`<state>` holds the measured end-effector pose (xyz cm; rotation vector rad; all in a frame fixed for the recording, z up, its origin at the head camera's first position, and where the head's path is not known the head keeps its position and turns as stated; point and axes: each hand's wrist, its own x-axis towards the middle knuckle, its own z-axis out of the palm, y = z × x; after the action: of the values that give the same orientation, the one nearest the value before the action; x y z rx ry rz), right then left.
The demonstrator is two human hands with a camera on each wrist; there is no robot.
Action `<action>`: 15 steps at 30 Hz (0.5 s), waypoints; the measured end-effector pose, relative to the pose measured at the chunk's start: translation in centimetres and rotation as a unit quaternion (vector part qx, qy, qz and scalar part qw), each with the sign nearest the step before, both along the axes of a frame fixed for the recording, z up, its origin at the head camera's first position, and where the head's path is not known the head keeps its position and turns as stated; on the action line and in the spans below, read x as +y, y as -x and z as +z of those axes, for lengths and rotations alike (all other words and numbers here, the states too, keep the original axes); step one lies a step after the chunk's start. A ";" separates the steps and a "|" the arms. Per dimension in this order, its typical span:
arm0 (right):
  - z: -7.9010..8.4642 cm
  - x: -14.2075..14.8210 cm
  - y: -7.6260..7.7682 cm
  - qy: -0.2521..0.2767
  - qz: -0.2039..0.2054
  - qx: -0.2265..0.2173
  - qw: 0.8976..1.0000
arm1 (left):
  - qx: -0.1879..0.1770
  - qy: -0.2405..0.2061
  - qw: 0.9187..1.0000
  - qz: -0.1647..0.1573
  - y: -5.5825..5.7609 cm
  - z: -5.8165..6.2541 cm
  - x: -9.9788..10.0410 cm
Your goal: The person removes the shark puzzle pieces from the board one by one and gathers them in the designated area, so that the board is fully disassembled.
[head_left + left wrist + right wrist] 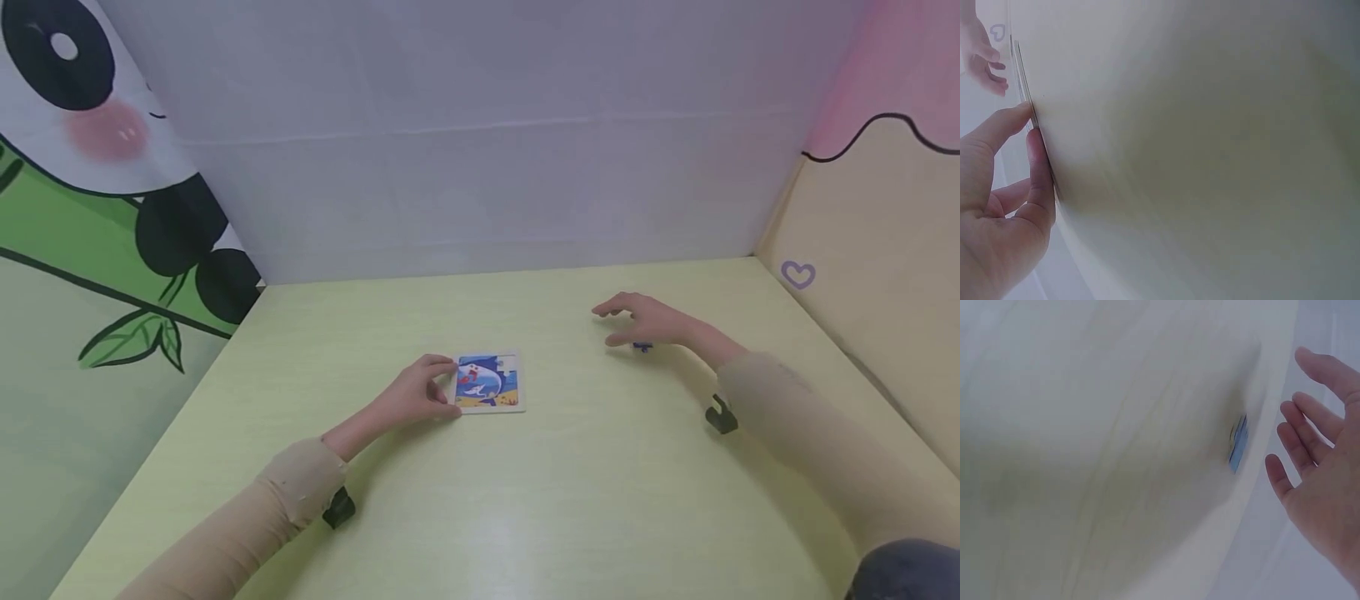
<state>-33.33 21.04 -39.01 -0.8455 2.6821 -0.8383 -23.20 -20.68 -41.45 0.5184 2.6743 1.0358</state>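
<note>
On a pale yellow tabletop [480, 517], the left hand [412, 390] grips the left edge of a flat, square, white-rimmed sea-creature puzzle [487, 382] between curved thumb and fingers — likely light, stiff, best held edgewise. Farther right, the right hand [649, 320] hovers, loosely spread, empty — beside a small blue puzzle piece [642, 346].

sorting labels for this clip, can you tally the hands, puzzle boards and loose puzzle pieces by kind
Hands: 2, left hand and right hand
Puzzle board: 1
Loose blue piece: 1
Total: 4
</note>
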 end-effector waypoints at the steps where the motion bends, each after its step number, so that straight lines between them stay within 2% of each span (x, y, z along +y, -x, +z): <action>1: -0.2 -0.5 0.1 0.001 0.000 0.001 1.000 | 0.000 0.000 1.000 0.001 0.0 0.0 0.0; 6: -0.9 -3.4 0.1 0.015 0.000 0.017 1.000 | 0.004 0.005 1.000 0.001 0.0 -0.1 0.1; 15: -1.5 -8.5 -1.8 0.049 -0.002 0.033 0.998 | 0.001 0.003 1.000 0.005 0.0 0.1 0.2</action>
<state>-31.48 12.54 -40.46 -0.9043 2.7206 -0.9656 -23.21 -20.43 -41.30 0.5048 2.6848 1.0295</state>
